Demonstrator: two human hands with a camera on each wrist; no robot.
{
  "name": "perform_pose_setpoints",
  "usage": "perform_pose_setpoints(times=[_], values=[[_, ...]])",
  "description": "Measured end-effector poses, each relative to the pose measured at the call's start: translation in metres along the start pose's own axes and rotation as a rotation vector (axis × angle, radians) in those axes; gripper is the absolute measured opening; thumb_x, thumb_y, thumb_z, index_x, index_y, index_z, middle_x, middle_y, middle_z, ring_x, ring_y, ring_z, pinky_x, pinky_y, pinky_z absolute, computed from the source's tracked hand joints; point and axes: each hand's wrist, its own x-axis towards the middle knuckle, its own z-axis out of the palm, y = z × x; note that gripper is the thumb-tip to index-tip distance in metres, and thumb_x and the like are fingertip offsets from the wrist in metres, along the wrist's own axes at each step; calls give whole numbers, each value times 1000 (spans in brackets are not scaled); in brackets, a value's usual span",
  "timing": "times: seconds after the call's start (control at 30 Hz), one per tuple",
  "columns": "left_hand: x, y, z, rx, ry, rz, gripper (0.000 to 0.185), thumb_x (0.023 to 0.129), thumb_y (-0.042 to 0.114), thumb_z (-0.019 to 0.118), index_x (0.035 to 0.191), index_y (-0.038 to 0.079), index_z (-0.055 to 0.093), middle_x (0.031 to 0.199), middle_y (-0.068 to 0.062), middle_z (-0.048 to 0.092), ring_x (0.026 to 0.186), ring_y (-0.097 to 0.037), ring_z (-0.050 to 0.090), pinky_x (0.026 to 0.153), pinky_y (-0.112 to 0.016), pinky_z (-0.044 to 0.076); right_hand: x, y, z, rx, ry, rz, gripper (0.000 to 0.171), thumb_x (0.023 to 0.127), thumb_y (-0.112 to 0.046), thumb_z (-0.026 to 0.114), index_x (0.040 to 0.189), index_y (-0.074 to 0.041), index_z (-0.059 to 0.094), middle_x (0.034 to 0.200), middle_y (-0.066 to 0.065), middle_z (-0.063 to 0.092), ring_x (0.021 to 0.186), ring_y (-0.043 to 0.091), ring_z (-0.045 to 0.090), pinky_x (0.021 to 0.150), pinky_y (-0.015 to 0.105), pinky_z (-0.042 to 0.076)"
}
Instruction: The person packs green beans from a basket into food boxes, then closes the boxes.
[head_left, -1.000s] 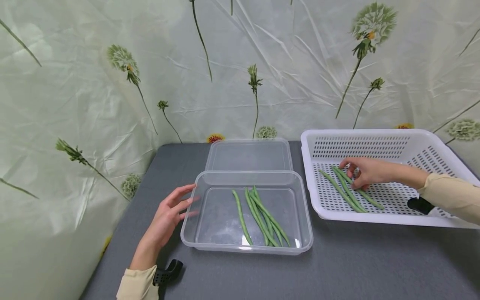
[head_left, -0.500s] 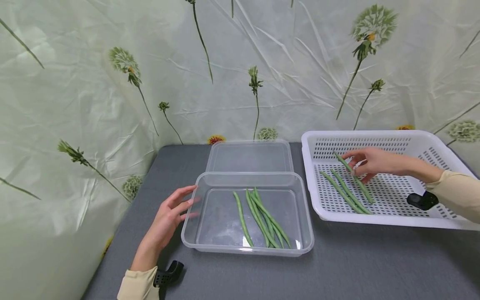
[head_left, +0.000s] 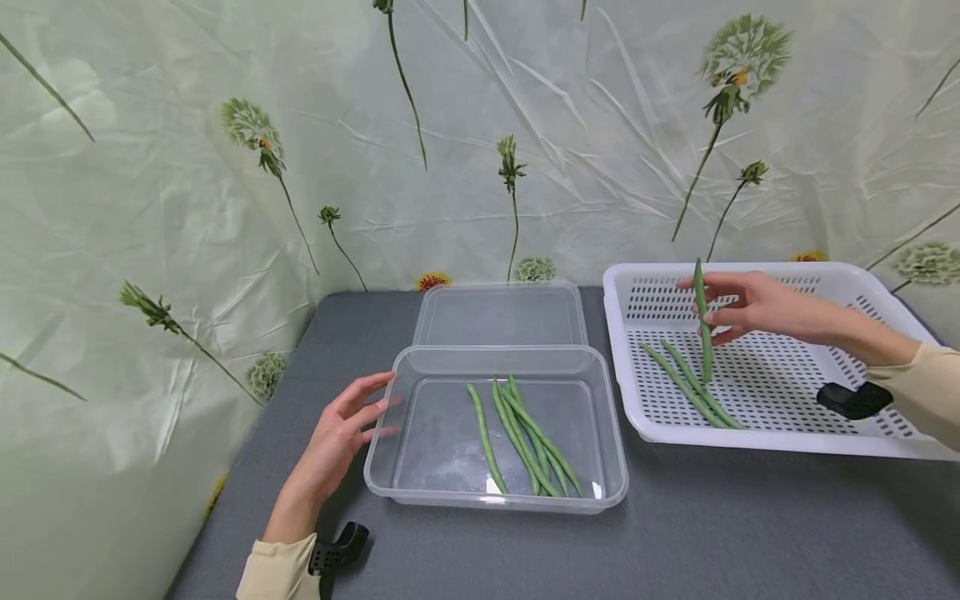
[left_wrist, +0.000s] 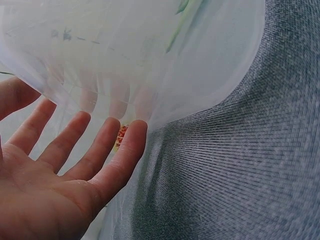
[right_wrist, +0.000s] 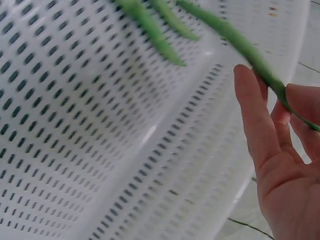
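A green bean [head_left: 702, 312] is pinched between the thumb and fingers of my right hand [head_left: 757, 307], raised over the white perforated basket [head_left: 750, 446]. Two more green beans [head_left: 686, 390] lie on the basket floor below it; the right wrist view shows the held green bean [right_wrist: 250, 55] slanting past the fingertips. At the left wall of the clear plastic container [head_left: 495, 502] is my left hand [head_left: 327, 442], its fingers spread and their tips at the wall. Several green beans [head_left: 528, 442] lie in that container. The left wrist view shows the left hand's fingers [left_wrist: 127, 155] extended at the translucent wall.
A clear lid [head_left: 498, 315] lies flat behind the container. A grey cloth [head_left: 487, 558] covers the table. Behind stands a pale floral sheet [head_left: 450, 125]. The basket sits to the right of the container, close to it.
My right hand has lifted one green bean off the basket floor, and the bean has swung nearly upright. My left hand stays at the container's wall.
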Motion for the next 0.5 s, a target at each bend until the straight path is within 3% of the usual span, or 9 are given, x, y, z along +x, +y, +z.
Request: perform_pose_setpoints(times=[0.2, 0.4, 0.5], values=[[-1, 0, 0, -9, -3, 6, 46, 101, 19, 57, 144, 6, 45, 151, -9, 38, 130, -30, 48, 91, -46, 52, -7, -21, 0, -16, 38, -76, 55, 100, -4, 57, 149, 2, 34, 121, 25, 53, 95, 23, 67, 72, 44, 59], [0, 0, 1, -14, -4, 2, 47, 101, 20, 58, 144, 6, 45, 151, -9, 38, 130, -29, 49, 91, -46, 53, -17, -47, 14, -24, 156, -36, 55, 99, -6, 59, 150, -4, 38, 121, 16, 55, 93, 21, 68, 70, 40, 59], [0, 1, 1, -8, -2, 5, 47, 101, 20, 58, 144, 6, 45, 151, -9, 38, 129, -27, 50, 91, -46, 53, -23, -60, 22, -47, 213, -27, 57, 98, -7, 61, 150, -4, 38, 124, 17, 53, 88, 17, 68, 68, 35, 59]])
